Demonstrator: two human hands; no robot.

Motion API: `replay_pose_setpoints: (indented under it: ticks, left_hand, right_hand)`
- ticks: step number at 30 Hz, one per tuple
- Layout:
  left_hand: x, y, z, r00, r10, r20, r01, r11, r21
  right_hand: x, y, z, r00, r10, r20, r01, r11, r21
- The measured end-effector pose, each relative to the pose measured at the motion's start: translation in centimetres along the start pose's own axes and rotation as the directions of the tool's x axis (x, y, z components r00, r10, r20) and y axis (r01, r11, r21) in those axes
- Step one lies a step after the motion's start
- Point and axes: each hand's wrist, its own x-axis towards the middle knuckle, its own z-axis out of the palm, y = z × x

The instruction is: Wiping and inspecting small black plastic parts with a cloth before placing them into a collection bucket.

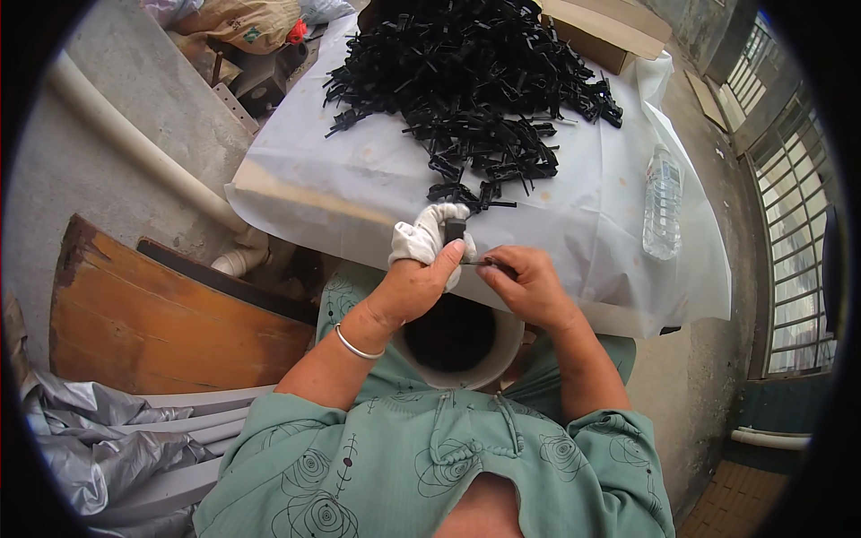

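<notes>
My left hand (pixel 417 269), with a white cloth glove (pixel 417 242) over part of its fingers, is closed on a small black plastic part (pixel 456 230). The thumb presses against the part's lower end. Just to the right, my right hand (pixel 529 280) pinches a thin dark tool (pixel 482 262) whose tip reaches toward the part; its exact kind is too small to make out. Beyond both hands, a large heap of black plastic parts (pixel 466 81) spreads over the table, and its nearest pieces lie right by the glove.
White sheeting (pixel 592 224) covers the table. A clear plastic bottle (pixel 662 206) lies at its right, and an open cardboard box (pixel 610 31) sits behind. Below my hands, a white bucket (pixel 513 348) has a dark inside. An orange-brown board (pixel 170 323) leans at left; a barred window (pixel 798 242) is at right.
</notes>
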Motion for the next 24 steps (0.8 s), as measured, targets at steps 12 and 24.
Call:
replay_pose_setpoints:
  ticks: [12, 24]
  left_hand:
    - [0.1, -0.8, 0.6, 0.955, 0.223, 0.198, -0.293, 0.825, 0.483]
    - [-0.1, -1.4, 1.3, 0.938, 0.314, 0.145, -0.311, 0.585, 0.749]
  right_hand:
    - [0.4, -0.6, 0.5, 0.995, 0.003, -0.103, 0.018, 0.981, 0.195]
    - [0.1, -0.2, 2.4, 0.996, 0.089, -0.028, -0.083, 0.983, 0.161]
